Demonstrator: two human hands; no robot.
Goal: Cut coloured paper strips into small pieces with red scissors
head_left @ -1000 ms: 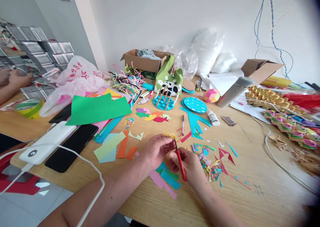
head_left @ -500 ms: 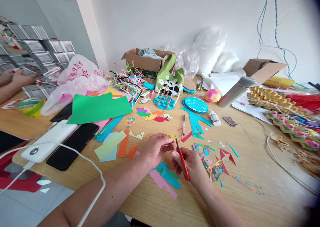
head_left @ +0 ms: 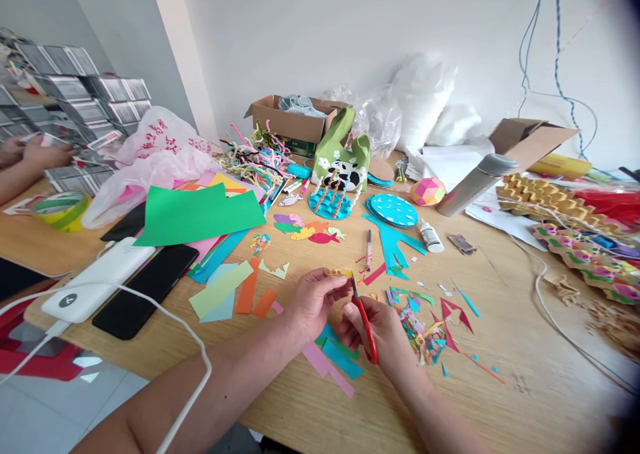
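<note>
Between the thumb and fingers of my left hand (head_left: 316,299) is a small yellow piece of paper (head_left: 342,273), its edge scalloped. My right hand (head_left: 375,324) is closed round red-handled scissors (head_left: 364,321), whose blades point up and touch the yellow paper. Pink and blue paper strips (head_left: 342,359) lie on the table under my hands. To the right is a heap of colourful paper scraps (head_left: 425,331). Beyond my hands lie several coloured paper fish (head_left: 315,231) and a pen (head_left: 369,249). A small pile of tiny paper bits (head_left: 260,243) sits to the left.
A white power bank (head_left: 100,281) and a black phone (head_left: 146,293) lie at left, a white cable crossing over my left forearm. Green paper (head_left: 200,213) tops a stack. A grey flask (head_left: 475,186) and a glue bottle (head_left: 431,237) stand right. Another person's hands (head_left: 40,154) are far left.
The yellow paper and scissors stay almost in place, with the blades still at the paper's edge. The whole view has shifted very slightly.
</note>
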